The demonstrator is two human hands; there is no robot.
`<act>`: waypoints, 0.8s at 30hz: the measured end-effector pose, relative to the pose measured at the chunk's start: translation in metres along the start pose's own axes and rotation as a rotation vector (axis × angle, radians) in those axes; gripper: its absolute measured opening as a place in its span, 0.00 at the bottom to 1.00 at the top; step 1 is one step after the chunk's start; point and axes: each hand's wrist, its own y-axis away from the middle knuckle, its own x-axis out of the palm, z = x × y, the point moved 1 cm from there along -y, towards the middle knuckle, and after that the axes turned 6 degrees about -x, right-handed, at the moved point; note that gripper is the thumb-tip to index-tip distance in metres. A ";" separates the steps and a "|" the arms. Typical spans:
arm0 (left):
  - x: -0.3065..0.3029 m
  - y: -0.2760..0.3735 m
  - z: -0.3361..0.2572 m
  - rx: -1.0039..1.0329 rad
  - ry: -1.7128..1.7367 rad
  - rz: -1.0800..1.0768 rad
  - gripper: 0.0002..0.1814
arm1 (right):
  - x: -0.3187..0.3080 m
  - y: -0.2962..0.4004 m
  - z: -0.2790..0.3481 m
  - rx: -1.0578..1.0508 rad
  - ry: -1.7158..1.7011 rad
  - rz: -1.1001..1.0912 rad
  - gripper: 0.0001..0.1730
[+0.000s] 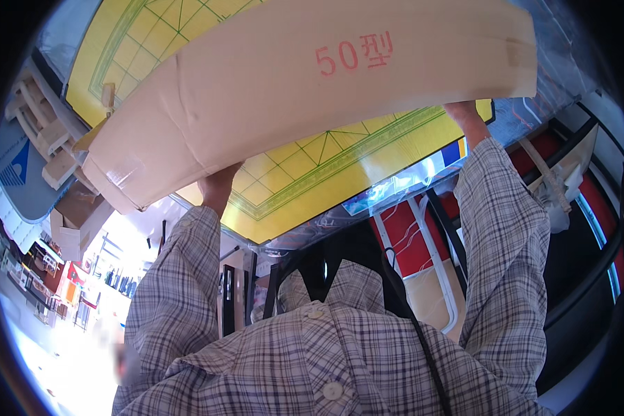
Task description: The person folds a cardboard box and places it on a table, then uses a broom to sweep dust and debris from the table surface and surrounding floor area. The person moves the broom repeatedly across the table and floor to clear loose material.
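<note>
A long brown cardboard box (pixel 270 99) with red printing spans the upper part of the view, tilted with its right end higher. My left hand (pixel 218 184) grips its lower edge near the left end. Toward the right end, my right hand (pixel 467 117) holds the same edge. The fingers of both hands are mostly hidden by the box. Behind it lies a yellow game board (pixel 291 179) printed with a green grid, like a Chinese chess board, partly covered by the box.
Clear plastic wrapping (pixel 525 117) surrounds the board. Wooden pieces (pixel 57 140) and a small open carton (pixel 78 223) are at left. Black metal framing (pixel 577 281) and red panels stand at right. A bright floor (pixel 78 353) stretches away at lower left.
</note>
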 end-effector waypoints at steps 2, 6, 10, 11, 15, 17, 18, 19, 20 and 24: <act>-0.005 0.004 -0.003 -0.012 0.032 0.008 0.41 | 0.002 -0.003 0.002 0.006 0.007 0.006 0.43; -0.004 -0.002 -0.003 0.059 0.084 -0.001 0.39 | 0.017 -0.001 -0.021 -0.011 -0.744 -0.061 0.43; -0.011 0.004 0.009 0.001 0.171 0.025 0.38 | 0.024 -0.006 -0.011 -0.095 -0.556 -0.056 0.45; -0.009 0.003 0.008 0.016 0.152 0.039 0.36 | 0.017 -0.002 -0.007 -0.122 -0.351 -0.064 0.46; -0.010 -0.001 0.008 0.167 0.012 -0.013 0.31 | 0.002 -0.011 0.003 -0.182 -0.047 -0.067 0.51; -0.004 0.004 0.000 -0.018 0.142 0.049 0.38 | -0.001 -0.004 0.004 -0.112 -0.084 0.027 0.55; -0.008 0.010 -0.001 -0.058 0.148 0.046 0.39 | -0.004 -0.003 0.010 -0.086 -0.110 0.063 0.56; -0.007 0.008 -0.008 -0.075 0.168 0.045 0.40 | -0.006 -0.003 0.004 -0.060 -0.125 0.036 0.56; -0.010 0.007 -0.011 -0.092 0.191 0.045 0.41 | -0.004 -0.002 0.001 -0.036 -0.145 0.014 0.56; -0.012 0.008 -0.005 -0.085 0.230 0.061 0.40 | 0.007 -0.006 -0.005 -0.033 -0.184 -0.060 0.42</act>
